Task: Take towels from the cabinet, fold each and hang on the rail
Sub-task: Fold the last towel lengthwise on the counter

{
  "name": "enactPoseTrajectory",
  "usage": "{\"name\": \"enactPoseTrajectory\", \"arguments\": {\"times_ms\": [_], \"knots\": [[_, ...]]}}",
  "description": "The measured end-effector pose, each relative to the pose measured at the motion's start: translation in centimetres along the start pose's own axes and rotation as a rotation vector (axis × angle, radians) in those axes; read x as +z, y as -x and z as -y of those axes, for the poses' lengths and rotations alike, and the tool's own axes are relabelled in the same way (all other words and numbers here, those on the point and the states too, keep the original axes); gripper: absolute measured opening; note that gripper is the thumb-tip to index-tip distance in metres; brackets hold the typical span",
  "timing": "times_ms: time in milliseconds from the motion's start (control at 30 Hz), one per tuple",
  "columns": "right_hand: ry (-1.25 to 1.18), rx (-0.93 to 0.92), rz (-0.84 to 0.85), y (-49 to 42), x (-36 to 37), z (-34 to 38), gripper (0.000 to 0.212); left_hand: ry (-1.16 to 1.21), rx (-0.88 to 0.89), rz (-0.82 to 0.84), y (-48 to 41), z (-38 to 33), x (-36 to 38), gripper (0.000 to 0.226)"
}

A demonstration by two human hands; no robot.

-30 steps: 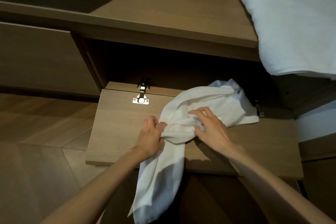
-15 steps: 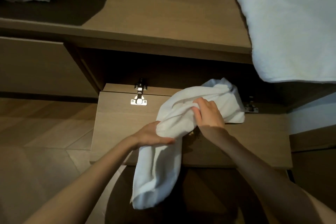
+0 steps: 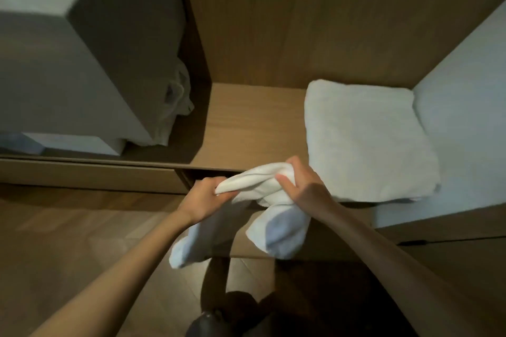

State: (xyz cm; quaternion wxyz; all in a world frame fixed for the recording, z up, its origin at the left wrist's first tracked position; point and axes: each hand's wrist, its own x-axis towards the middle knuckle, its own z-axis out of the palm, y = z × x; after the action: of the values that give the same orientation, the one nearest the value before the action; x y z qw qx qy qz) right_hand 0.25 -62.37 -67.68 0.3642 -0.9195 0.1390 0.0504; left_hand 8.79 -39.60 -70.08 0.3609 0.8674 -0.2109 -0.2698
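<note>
In front of the open cabinet [image 3: 208,174], both hands hold a small white towel [image 3: 279,230] clear of the wooden shelf [image 3: 252,123]. The left hand [image 3: 201,198] grips one bunched end with curled fingers; the right hand [image 3: 302,189] closes round the twisted middle. Two tails hang down between the forearms, above the dropped door flap [image 3: 239,238]. So the towel is out of the cabinet, but it is rumpled and twisted, not folded: by my reading the folding has barely begun and the hanging is all to come. No rail shows in this view. A larger folded towel [image 3: 364,139] lies on the shelf just beside the right hand, and a crumpled cloth [image 3: 178,101] sits in the dark niche on the left; whether either belongs to the job I cannot tell
</note>
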Motion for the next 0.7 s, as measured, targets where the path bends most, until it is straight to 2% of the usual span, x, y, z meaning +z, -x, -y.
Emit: {"name": "enactPoseTrajectory", "arguments": {"times_ms": [67, 133, 300, 433, 533, 700], "knots": [[0.049, -0.020, 0.079, 1.2, -5.1, 4.6, 0.042, -0.011, 0.041, -0.012, 2.2, -4.5, -4.6, 0.016], [0.128, -0.066, 0.120, 2.6, -10.0, 9.2, 0.049, -0.031, 0.084, -0.027, 4.6, -9.2, -9.1, 0.007], [0.137, -0.233, 0.079, 6.2, -21.2, 19.0, 0.031, -0.118, 0.170, -0.053, 10.3, -19.6, -19.3, 0.016], [0.149, -0.357, 0.088, 8.6, -28.7, 25.6, 0.028, -0.195, 0.220, -0.120, 14.1, -26.0, -25.5, 0.020], [0.151, -0.420, 0.091, 10.2, -33.0, 29.2, 0.028, -0.251, 0.243, -0.181, 16.4, -29.3, -29.0, 0.015], [0.162, -0.546, 0.025, 12.1, -37.8, 32.9, 0.023, -0.197, 0.280, -0.306, 20.0, -32.4, -32.0, 0.014]]}}
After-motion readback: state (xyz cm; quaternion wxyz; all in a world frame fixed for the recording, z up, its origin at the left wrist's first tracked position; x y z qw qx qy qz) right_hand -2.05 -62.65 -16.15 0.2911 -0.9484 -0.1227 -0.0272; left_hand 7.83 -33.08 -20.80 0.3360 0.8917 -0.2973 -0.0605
